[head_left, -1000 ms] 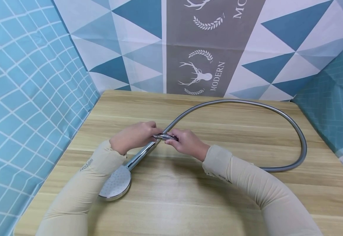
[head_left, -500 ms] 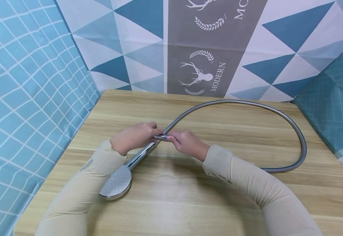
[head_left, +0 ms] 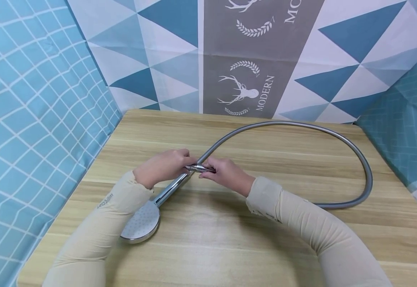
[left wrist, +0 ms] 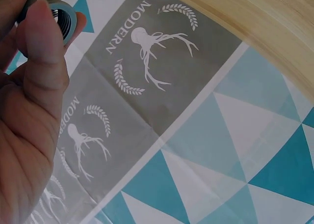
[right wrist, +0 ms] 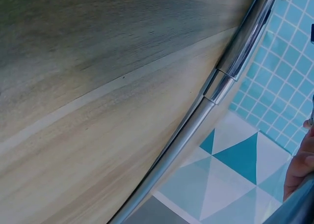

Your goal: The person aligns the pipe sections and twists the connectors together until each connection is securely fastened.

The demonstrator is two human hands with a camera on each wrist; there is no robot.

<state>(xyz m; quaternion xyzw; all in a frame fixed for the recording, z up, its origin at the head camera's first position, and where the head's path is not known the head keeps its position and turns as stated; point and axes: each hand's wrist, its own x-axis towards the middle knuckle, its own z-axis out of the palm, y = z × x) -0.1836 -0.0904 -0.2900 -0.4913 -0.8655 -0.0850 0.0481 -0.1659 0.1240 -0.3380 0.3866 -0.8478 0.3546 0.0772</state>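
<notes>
A short chrome hose fitting (head_left: 198,168) is held between both hands, a little above the crossing of the hose and shower handle in the head view. My left hand (head_left: 167,167) pinches its left end. In the left wrist view, the threaded opening of a metal fitting (left wrist: 69,26) shows between thumb and fingers. The right hand (head_left: 226,171) grips the other end with thumb and fingers. Below the left hand a shower head (head_left: 143,221) lies with its nozzle face up. Its chrome handle (right wrist: 249,35) joins the grey metal hose (right wrist: 169,157).
The hose (head_left: 367,171) sweeps in a wide loop across the wooden table (head_left: 230,247) and passes behind the right forearm. Blue grid-patterned sheeting (head_left: 25,131) lines the left side. Printed sheeting with triangles and deer (head_left: 244,87) hangs at the back.
The right thumb and fingers have shifted around the fitting, closing over it and then parting so more chrome shows. My left hand, the shower head and the hose loop stay put.
</notes>
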